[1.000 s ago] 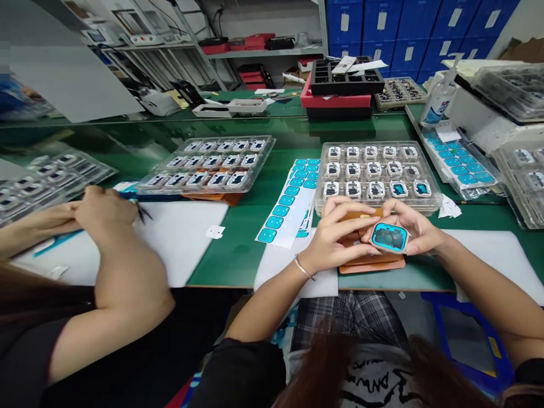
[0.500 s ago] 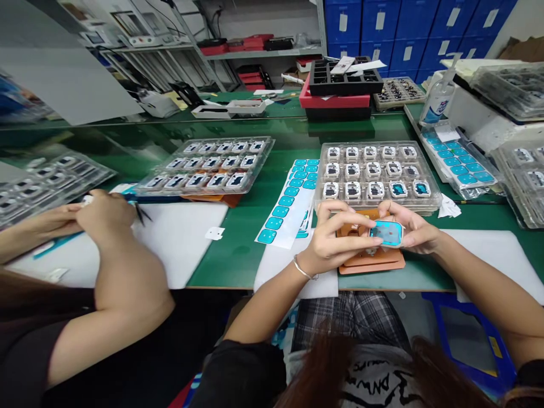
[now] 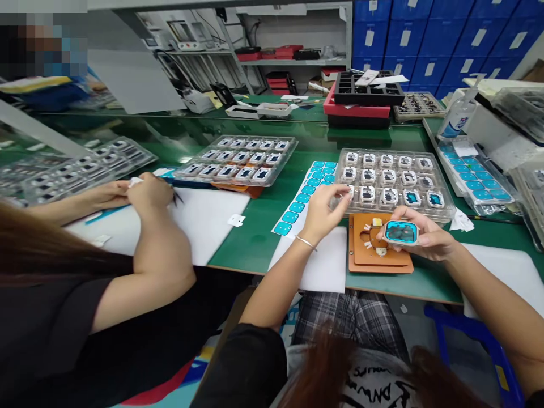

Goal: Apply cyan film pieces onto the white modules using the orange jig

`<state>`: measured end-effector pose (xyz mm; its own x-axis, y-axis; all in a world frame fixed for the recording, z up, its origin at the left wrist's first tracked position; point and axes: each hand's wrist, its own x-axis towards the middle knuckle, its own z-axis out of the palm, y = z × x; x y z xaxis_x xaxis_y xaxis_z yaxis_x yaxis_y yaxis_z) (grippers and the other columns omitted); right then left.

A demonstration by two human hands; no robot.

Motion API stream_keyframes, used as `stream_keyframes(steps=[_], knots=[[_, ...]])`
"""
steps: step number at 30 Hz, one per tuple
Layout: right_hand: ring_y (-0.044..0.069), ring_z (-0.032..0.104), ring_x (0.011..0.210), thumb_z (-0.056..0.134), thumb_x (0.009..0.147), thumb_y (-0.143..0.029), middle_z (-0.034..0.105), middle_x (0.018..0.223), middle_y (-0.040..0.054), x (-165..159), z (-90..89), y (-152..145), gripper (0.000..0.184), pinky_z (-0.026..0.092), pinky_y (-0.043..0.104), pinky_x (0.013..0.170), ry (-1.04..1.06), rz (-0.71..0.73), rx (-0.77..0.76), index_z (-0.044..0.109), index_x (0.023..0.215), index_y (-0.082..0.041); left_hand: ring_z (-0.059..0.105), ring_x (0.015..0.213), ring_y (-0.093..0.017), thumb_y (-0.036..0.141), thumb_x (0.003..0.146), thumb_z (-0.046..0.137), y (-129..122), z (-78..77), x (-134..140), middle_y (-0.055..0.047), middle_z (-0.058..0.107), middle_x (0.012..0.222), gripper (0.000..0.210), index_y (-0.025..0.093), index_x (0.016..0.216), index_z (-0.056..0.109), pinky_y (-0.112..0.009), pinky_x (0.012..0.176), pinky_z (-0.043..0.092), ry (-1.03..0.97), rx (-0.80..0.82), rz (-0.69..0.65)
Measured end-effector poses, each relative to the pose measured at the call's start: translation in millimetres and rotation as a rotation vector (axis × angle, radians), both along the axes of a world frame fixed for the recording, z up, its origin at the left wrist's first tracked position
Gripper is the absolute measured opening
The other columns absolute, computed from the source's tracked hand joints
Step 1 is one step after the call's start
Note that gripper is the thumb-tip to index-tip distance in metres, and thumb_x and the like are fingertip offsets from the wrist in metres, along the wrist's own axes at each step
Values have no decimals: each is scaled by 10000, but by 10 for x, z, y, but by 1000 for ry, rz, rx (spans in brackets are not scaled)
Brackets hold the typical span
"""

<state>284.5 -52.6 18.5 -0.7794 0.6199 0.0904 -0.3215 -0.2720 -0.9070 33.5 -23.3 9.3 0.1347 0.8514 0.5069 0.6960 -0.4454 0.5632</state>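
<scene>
My right hand (image 3: 426,237) holds a watch case (image 3: 401,232) with a bright blue rim and a dark inside, its opening facing me. My left hand (image 3: 326,211) is at the front left corner of the clear plastic tray (image 3: 446,211), with thumb and fingertips curled close together. What they hold, if anything, cannot be made out. They partly cover a case in the corner cell. Rows of white-edged watch cases fill the tray, and two at the front right show blue. Below the tray lies an orange fixture (image 3: 361,258) with a shaped recess.
A sheet of blue adhesive pieces (image 3: 302,198) lies left of the tray. More blue pieces (image 3: 471,173) lie at right near a pump bottle (image 3: 459,116). At left, a co-worker's hands (image 3: 147,195) work beside another filled tray (image 3: 238,161). White foam (image 3: 325,266) lies in front.
My left hand has let go of the watch case and moved left to the tray corner. My right hand alone keeps the case, uncovering the orange fixture. The view has shifted left.
</scene>
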Motion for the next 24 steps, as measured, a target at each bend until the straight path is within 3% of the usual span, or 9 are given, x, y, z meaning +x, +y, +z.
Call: stream_keyframes(steps=[4,8,12,17,21,24], knots=[[246,674,1045,805,719,-392,708,1051,77,43,-1,5,494,431,466,1009,-7,50,37,500,1076,-244,602,1029,-256,233,908,538,162,2,-263,-102,663,1151,259,183,1159,579,-423,924,480,62,-143,341],[269,671,1076,811,703,-394,715,1061,96,98,-32,37,509,420,502,1028,-23,96,67,500,1075,-238,472,1236,-357,301,902,560,261,-3,-393,-127,576,1306,303,219,1193,582,-537,962,448,160,-304,529],[273,675,1085,807,720,-387,718,1087,104,135,-39,65,509,438,481,1007,-24,129,84,498,1096,-235,411,1283,-377,416,896,573,467,-16,-353,-109,530,1370,306,260,1155,620,-564,968,435,247,-447,575],[271,684,1067,812,709,-389,730,1046,118,169,-46,95,519,456,464,988,-34,140,123,502,1083,-209,346,1337,-370,427,901,559,731,-108,-210,-113,475,1430,312,256,1154,616,-595,1050,338,340,-490,534],[245,689,1056,813,708,-390,732,1045,118,205,-94,124,529,505,370,894,-48,165,144,514,1103,-204,361,1331,-350,427,940,494,771,-229,-163,-126,449,1452,322,262,1207,569,-569,1049,335,356,-504,508],[251,688,1054,817,705,-384,730,1042,126,215,-108,129,534,508,380,891,-45,177,143,510,1101,-201,340,1350,-354,417,941,499,782,-253,-170,-138,408,1478,333,257,1229,542,-568,1054,327,341,-545,524]])
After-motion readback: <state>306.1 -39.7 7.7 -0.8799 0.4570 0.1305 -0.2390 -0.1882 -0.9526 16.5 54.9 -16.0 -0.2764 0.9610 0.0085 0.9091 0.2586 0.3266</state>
